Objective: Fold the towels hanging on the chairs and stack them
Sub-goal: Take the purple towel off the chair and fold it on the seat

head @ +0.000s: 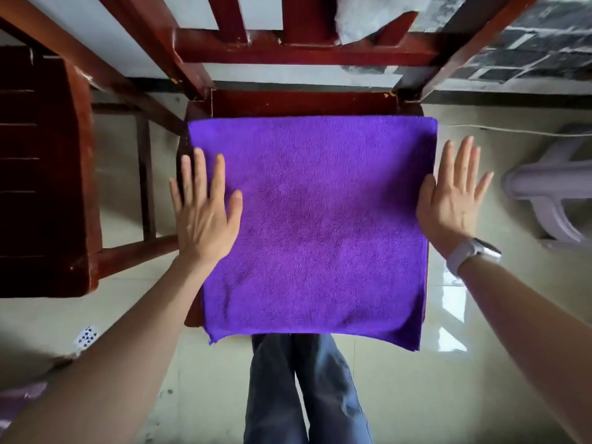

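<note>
A purple towel [317, 225] lies spread flat over the seat of a dark red wooden chair [301, 102], its near edge hanging over the seat's front. My left hand [205, 209] rests flat, fingers spread, on the towel's left edge. At the towel's right edge is my right hand [450, 193], flat with fingers apart and mostly past the cloth; a white watch sits on that wrist. A pale grey towel [371, 17] hangs on the chair's backrest at the top of the view.
A second dark wooden chair [45, 174] stands close on the left. A white plastic stool [551, 193] lies on the tiled floor at the right, with a white cable behind it. My legs stand just in front of the seat.
</note>
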`<control>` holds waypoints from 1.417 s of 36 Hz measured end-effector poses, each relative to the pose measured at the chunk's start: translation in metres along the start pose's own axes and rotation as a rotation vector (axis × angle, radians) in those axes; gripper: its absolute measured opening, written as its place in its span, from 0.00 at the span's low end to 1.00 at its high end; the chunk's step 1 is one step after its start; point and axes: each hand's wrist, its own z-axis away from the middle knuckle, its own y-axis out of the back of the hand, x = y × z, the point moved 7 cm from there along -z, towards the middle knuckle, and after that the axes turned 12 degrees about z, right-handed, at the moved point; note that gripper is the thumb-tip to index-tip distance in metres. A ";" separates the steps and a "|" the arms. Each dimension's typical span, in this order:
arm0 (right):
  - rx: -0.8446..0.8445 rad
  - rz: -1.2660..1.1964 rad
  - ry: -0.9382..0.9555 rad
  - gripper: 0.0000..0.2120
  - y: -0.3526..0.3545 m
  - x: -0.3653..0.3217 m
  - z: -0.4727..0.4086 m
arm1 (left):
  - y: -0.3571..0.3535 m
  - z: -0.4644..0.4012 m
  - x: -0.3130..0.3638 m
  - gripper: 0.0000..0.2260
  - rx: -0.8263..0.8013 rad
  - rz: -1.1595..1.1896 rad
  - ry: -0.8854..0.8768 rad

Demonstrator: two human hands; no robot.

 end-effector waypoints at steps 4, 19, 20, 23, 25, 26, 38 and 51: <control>-0.018 0.031 0.330 0.27 -0.010 -0.022 0.058 | -0.014 0.037 0.001 0.26 -0.079 -0.012 -0.039; -0.063 -0.030 0.143 0.26 0.007 0.001 0.033 | 0.010 0.022 0.000 0.25 -0.096 -0.014 -0.054; -0.067 -0.005 0.180 0.26 0.009 -0.007 0.022 | 0.012 0.012 0.005 0.25 -0.094 -0.018 -0.069; -0.083 0.118 0.341 0.29 0.011 -0.031 -0.004 | 0.010 -0.019 0.019 0.26 -0.140 -0.075 -0.130; -0.080 0.179 0.395 0.31 0.010 -0.040 -0.018 | 0.006 -0.035 0.021 0.27 -0.181 -0.121 -0.150; -0.079 0.195 0.380 0.30 0.009 -0.040 -0.025 | 0.005 -0.041 0.018 0.26 -0.188 -0.124 -0.136; -0.016 -0.248 0.000 0.18 0.033 -0.019 -0.072 | 0.036 -0.085 0.006 0.17 0.036 0.026 -0.175; -0.135 -0.280 -0.022 0.09 0.045 -0.017 -0.082 | 0.061 -0.110 -0.009 0.07 -0.060 0.018 -0.067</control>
